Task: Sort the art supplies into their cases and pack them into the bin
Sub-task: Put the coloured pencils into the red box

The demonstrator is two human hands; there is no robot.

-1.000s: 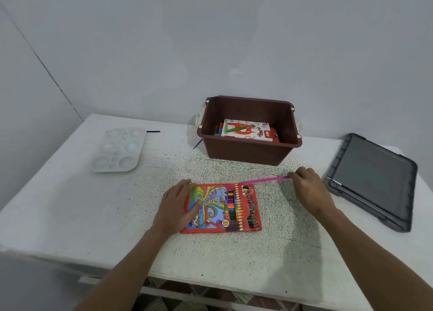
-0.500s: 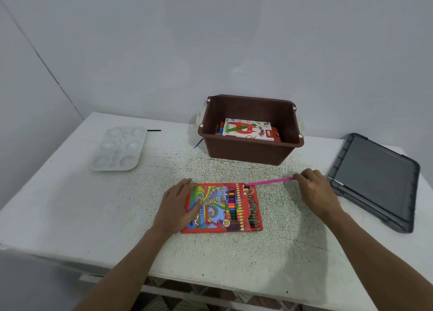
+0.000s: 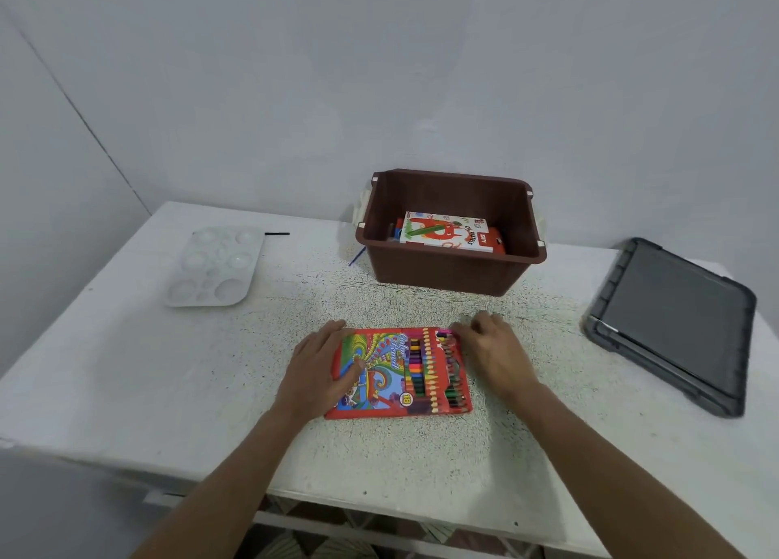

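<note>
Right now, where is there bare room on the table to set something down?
Bare tabletop lies left, between the white paint palette and the front edge, and right, between the right hand and the grey lid. The middle is crowded: left hand on the colour pencil box, brown bin behind.

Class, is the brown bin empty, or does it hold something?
Not empty: an oil pastels box lies inside the bin.

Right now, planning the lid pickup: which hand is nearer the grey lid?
Right. The right hand is right of the pencil box, toward the lid; the left hand rests on its left side.
</note>
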